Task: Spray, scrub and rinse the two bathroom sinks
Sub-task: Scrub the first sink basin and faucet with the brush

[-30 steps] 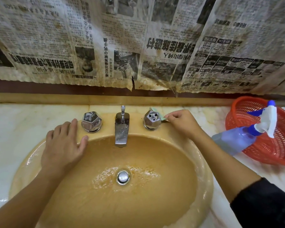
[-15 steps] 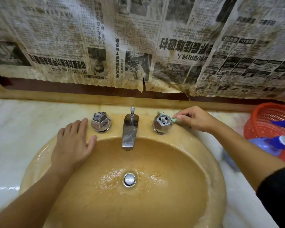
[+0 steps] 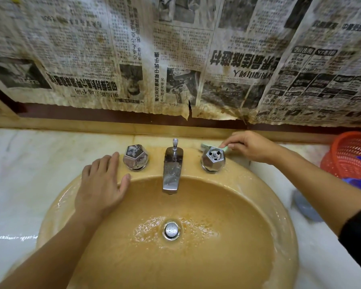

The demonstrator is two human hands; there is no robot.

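Scrubbing behind the taps now. Right hand [image 3: 253, 148] further round than a second ago, pinching a pale green scrub pad [image 3: 206, 146] between curled fingertips, pressed onto the back ledge behind the faceted chrome right tap knob [image 3: 213, 159]. Working the awkward gap, then — scrub stage, probably near the last corner of this basin, rinse not yet begun. Left hand [image 3: 101, 184] flat, fingers straight, holding nothing, bracing on the rim of the glossy oval mustard-yellow ceramic sink [image 3: 279, 205], just beside the left chrome knob [image 3: 135, 157]. Same spot as before. Between the knobs, a spotted, water-marked chrome spout [image 3: 171, 174]. Bowl wet and streaky, shallow suds around the round metal drain [image 3: 171, 230]. Pale, slick marble worktop [image 3: 19, 174]. Far right, a red plastic mesh basket [image 3: 350, 155] with a blue spray bottle [image 3: 358, 180], mostly out of view. Above, stained, curling newspaper [image 3: 175, 59] along the wall.
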